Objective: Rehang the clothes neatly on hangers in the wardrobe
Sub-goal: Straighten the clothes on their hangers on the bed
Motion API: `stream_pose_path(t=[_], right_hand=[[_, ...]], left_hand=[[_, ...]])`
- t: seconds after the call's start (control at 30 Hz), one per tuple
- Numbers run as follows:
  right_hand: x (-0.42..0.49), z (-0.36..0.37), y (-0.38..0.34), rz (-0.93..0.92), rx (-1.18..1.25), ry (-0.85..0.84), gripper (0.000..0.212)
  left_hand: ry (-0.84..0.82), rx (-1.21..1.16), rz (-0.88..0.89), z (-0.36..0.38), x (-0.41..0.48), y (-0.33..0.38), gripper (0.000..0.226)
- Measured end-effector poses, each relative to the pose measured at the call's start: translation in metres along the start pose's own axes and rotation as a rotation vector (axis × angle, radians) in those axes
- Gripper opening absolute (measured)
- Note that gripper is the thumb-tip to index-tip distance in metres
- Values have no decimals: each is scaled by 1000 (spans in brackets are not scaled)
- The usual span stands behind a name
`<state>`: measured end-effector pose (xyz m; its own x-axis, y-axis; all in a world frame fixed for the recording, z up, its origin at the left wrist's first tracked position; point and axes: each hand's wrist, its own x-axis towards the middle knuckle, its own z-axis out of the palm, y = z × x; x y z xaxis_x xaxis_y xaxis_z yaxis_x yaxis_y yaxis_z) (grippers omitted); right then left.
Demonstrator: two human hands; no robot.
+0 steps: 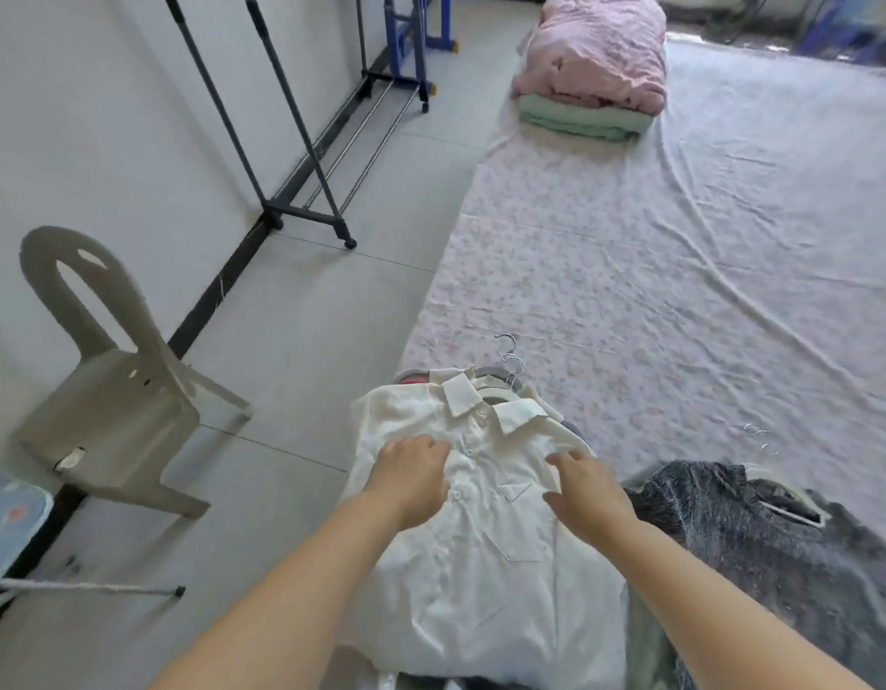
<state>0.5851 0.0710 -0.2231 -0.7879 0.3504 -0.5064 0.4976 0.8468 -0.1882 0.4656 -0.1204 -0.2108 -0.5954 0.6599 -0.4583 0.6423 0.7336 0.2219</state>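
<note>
Our left hand (413, 478) pinches the placket of the white shirt (481, 565), which lies near us at the sheet's (630, 241) left edge, with hanger hooks (510, 356) beyond its collar. Our right hand (588, 495) rests on it with fingers relaxed. We should smooth the front outward and keep the collar centred.

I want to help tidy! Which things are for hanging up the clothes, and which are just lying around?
For the job: white shirt, hangers, grey top, clothes rack.
Just lying about: chair, pink blanket, green blanket, ironing board.
</note>
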Motion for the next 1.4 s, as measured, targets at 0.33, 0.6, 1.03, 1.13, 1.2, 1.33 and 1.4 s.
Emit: stream_pose_path(t=[0.33,0.6,1.03,1.13,1.2,1.33,1.4], right_hand=[[128,16,-14,143,136,-8,42],[235,64,9,256,216,25,36],[253,101,18,295,364,197,27],[224,86,15,221,411,352,22],[197,70,12,129,353,465,21],[140,33,4,10,255,701,36],[112,16,1,11,303,759,35]], left_hand=[[-45,-21,63,9,105,-55,45],[-3,-86,50,61,156,-74,45],[35,-162,33,79,166,-68,45],[87,-171,-27,64,158,-61,43],[135,-164,-76,50,148,-56,44],[238,-169,-68,17,121,-41,52],[288,-157,-21,-1,106,-32,55]])
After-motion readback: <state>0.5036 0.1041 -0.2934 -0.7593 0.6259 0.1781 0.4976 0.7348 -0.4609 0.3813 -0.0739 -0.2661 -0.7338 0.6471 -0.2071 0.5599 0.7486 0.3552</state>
